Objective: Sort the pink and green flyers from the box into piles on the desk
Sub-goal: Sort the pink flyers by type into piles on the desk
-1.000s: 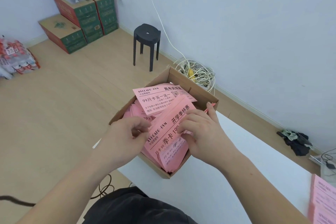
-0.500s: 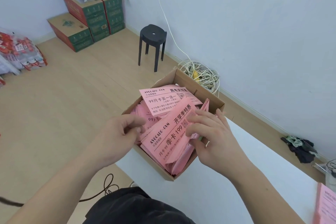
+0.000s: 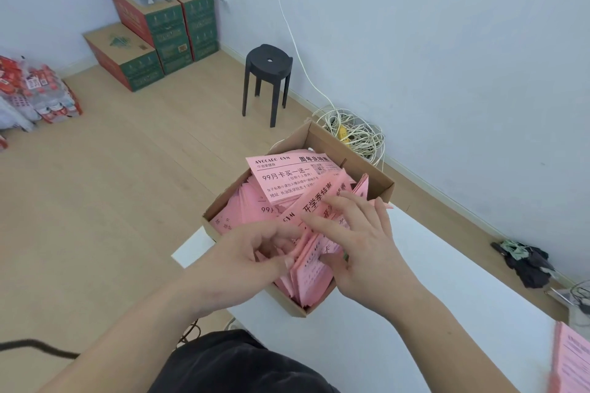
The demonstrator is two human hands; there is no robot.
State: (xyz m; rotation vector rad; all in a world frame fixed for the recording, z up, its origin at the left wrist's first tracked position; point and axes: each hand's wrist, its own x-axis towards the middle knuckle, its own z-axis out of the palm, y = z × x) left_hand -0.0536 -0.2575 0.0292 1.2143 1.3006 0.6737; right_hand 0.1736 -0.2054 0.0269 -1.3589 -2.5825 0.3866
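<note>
Pink flyers [image 3: 287,175] printed with black Chinese text fill an open cardboard box [image 3: 381,177] that sits at the left end of a white surface [image 3: 447,281]. The left hand [image 3: 252,252] has its fingers [image 3: 281,260] curled, pinching the near edge of a tilted bundle [image 3: 314,205] of the sheets inside the box. The right hand [image 3: 360,239] lies over the same bundle, its fingers [image 3: 348,201] spread and almost straight across the printed faces, the thumb partly hidden behind the paper. A second pink pile [image 3: 571,360] lies at the surface's near right edge. On the wooden floor beyond stand a black stool [image 3: 268,73], a tangle of pale cable [image 3: 357,134] and stacked cartons [image 3: 159,22].
</note>
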